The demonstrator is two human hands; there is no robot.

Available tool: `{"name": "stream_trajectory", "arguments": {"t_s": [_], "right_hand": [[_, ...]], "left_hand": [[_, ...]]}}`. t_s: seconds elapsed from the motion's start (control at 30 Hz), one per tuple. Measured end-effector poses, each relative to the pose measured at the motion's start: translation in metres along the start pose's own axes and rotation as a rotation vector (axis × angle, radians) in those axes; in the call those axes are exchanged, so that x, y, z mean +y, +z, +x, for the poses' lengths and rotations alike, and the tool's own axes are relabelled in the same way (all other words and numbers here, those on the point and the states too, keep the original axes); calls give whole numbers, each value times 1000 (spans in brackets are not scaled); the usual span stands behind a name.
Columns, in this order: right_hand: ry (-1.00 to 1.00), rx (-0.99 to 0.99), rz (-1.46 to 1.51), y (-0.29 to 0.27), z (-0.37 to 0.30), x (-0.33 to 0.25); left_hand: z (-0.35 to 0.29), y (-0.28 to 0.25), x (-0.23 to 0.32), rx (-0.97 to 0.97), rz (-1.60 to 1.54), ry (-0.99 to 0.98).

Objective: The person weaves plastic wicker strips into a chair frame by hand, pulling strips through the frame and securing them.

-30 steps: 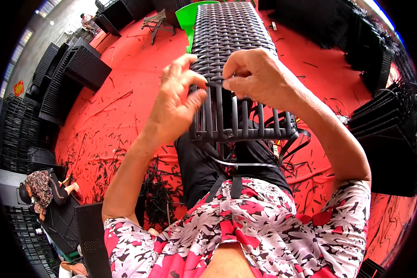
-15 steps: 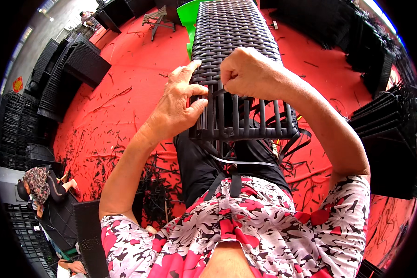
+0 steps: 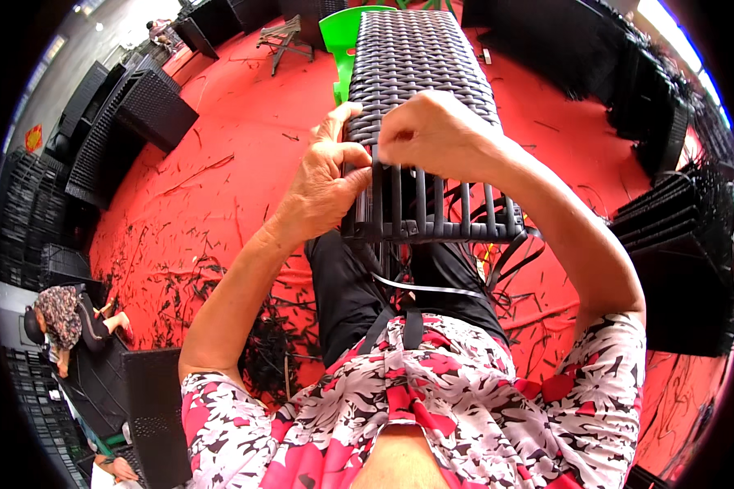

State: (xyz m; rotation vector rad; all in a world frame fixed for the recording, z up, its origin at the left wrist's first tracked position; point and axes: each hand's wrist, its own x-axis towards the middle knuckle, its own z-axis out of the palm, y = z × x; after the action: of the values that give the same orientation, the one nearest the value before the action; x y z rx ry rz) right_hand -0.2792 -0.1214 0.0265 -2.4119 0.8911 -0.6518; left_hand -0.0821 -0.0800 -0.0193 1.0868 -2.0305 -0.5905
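Note:
A dark grey wicker panel [image 3: 420, 69] on a narrow frame stands upright before me, its far part tightly woven. At its near end the bare black frame bars [image 3: 437, 204] show. My left hand [image 3: 328, 183] rests along the panel's left edge, fingers apart, with the fingertips touching the weave's border. My right hand [image 3: 436, 137] is closed above the last woven row, knuckles up. Its fingers hide most of the dark weaving strip at the row's left end. Loose strips [image 3: 518, 262] hang off the frame's near right corner.
A green plastic chair [image 3: 344, 50] stands behind the panel. Strip scraps [image 3: 281, 342] litter the red floor covering [image 3: 220, 175]. Black wicker furniture [image 3: 151, 114] lines the left, and more stacked pieces [image 3: 673, 244] stand at right. Another person [image 3: 65, 322] bends over work at far left.
My right hand has shifted slightly left and down, toward my left hand. The left thumb has come closer to its fingers. The panel appears slightly further right in view.

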Motion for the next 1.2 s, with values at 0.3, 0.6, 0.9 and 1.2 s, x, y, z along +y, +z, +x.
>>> {"name": "stream_trajectory", "arguments": {"t_s": [0.3, 0.6, 0.9, 1.2], "right_hand": [[198, -47, 935, 8, 5, -22], [241, 129, 174, -6, -5, -45], [3, -88, -356, -17, 7, -83], [-10, -214, -463, -17, 8, -94]], "left_hand": [[12, -50, 47, 262, -215, 128], [-43, 8, -1, 195, -480, -489], [-43, 14, 4, 177, -883, -450], [-47, 15, 18, 202, -1123, -572]]}}
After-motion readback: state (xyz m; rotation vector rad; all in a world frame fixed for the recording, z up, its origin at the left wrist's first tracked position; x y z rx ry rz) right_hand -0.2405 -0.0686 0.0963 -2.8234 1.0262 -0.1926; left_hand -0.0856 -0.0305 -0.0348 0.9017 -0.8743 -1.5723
